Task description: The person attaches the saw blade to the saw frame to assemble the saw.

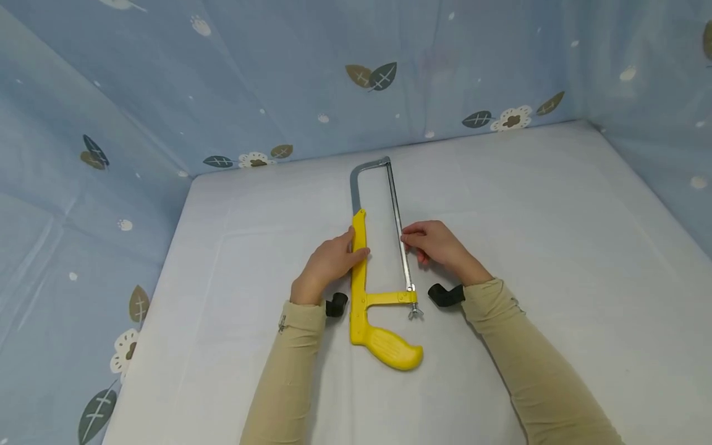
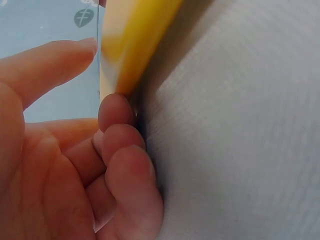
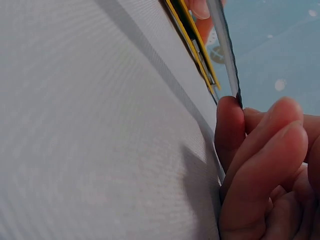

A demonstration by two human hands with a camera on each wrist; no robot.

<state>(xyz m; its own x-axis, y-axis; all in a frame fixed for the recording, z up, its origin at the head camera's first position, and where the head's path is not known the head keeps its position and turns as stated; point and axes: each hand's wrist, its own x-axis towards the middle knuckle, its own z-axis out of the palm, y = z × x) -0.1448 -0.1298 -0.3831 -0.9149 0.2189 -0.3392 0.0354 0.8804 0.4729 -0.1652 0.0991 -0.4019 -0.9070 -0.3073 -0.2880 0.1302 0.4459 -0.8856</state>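
Both hands (image 1: 384, 253) hide hacksaw's (image 1: 375, 278) midsection.

Both arms wear long beige sleeves (image 1: 289, 371) of a soft, plain cloth, ending at the wrists. A small black camera mount (image 1: 336, 305) sits at each wrist, strapped just below the cuff. The hands (image 1: 328, 262) are bare, without gloves or rings.

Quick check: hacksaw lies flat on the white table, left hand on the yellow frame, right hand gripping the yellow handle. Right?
Not quite. The right hand is not on the handle; its fingertips touch the blade, as the head view shows. The rest holds: the hacksaw lies flat on the white table, left hand on the yellow frame.
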